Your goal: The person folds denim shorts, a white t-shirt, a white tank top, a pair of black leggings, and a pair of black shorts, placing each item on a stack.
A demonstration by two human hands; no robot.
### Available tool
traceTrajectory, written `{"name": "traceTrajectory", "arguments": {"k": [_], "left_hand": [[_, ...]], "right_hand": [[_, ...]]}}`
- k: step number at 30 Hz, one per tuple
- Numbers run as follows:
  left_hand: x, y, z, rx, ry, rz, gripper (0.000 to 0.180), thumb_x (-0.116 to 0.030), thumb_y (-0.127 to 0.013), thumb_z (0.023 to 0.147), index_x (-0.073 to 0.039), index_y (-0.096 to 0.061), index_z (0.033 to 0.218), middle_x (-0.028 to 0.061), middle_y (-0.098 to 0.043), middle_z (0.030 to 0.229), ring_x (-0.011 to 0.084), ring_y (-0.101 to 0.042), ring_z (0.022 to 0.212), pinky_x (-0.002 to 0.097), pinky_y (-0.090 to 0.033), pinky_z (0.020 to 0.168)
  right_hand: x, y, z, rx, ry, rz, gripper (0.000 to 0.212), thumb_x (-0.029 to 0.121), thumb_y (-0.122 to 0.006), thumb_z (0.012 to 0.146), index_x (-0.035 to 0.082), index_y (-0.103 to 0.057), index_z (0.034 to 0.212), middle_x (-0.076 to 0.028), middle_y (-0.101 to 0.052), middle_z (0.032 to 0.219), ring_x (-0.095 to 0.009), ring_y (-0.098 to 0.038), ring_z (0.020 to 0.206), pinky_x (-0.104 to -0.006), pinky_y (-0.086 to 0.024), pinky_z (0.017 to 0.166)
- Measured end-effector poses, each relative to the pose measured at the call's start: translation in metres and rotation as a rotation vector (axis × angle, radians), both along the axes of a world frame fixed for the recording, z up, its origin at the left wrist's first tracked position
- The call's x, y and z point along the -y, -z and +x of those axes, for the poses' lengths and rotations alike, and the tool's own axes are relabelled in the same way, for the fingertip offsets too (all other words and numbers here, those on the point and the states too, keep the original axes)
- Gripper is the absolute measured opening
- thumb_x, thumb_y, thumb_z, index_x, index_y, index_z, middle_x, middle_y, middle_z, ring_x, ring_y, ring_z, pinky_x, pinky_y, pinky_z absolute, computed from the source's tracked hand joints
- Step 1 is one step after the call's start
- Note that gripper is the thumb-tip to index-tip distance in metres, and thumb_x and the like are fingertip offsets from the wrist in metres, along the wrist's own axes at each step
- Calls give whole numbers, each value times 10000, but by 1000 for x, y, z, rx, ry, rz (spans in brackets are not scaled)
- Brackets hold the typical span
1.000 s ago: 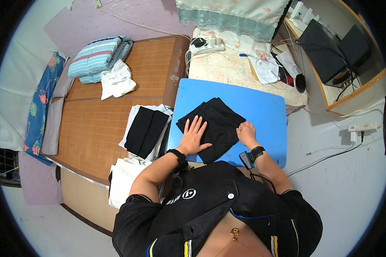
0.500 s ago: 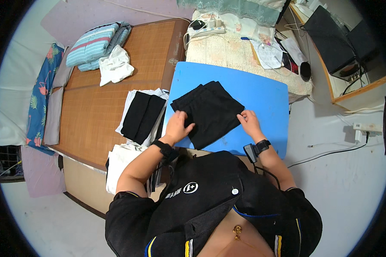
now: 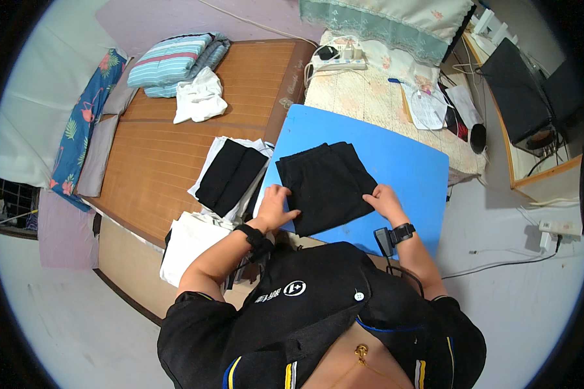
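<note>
A pair of folded black shorts (image 3: 328, 185) lies flat on a blue tabletop (image 3: 409, 165); folding hides their exact cut. At the left edge of the cloth rests my left hand (image 3: 276, 207), open, its thumb spread away from the fingers and touching the fabric. My right hand (image 3: 385, 202) is closed in a pinch on the right corner of the shorts. To the left of the table, a folded black garment (image 3: 230, 176) sits on top of white cloth. Nearer to me is a pile of folded white clothes (image 3: 198, 243), partly behind my left forearm.
A bed with a brown mat (image 3: 169, 155) stretches left, bearing a striped blue quilt (image 3: 175, 61) and a crumpled white garment (image 3: 200, 96). Behind the table, a cloth-covered surface (image 3: 344, 87) carries a power strip (image 3: 340, 63) and papers (image 3: 428, 110). A cable (image 3: 499, 264) crosses the floor at right.
The whole view has shifted, with the scene lower and to the right. The upper left layers of the shorts now lie more evenly. Both hands stay at the garment's edges.
</note>
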State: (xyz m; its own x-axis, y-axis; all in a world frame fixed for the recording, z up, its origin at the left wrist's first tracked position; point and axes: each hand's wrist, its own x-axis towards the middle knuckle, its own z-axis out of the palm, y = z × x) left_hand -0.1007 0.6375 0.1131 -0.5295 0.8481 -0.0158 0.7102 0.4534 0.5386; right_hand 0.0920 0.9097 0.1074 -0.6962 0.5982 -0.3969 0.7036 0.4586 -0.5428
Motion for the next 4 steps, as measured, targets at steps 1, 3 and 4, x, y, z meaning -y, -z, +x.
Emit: {"name": "traceTrajectory", "arguments": {"k": [1,3,4], "left_hand": [[-1,2,-4,63,-129,12,613,-307,-767,582,-3,-494,1039,179,-462,1021,330,-429,1001,375,-381,881],[-7,5,-15,398,-392,11,707,-371,-766,601,48,-465,1085,207,-460,1078,313,-435,1040,374,-379,894],[-12,7,-20,658,-441,8,745,-419,-717,675,28,-405,1183,216,-444,1152,316,-440,1062,386,-355,935]], "right_hand": [[4,1,2,-143,43,200,401,370,-678,695,10,-539,802,-156,-549,949,-318,-514,885,-391,-420,752],[4,0,-3,-178,54,301,471,386,-684,686,35,-518,953,-150,-515,1024,-319,-475,958,-393,-384,826],[4,-2,-8,-208,74,398,579,401,-690,678,61,-497,1104,-144,-482,1099,-321,-435,1030,-396,-349,899]]}}
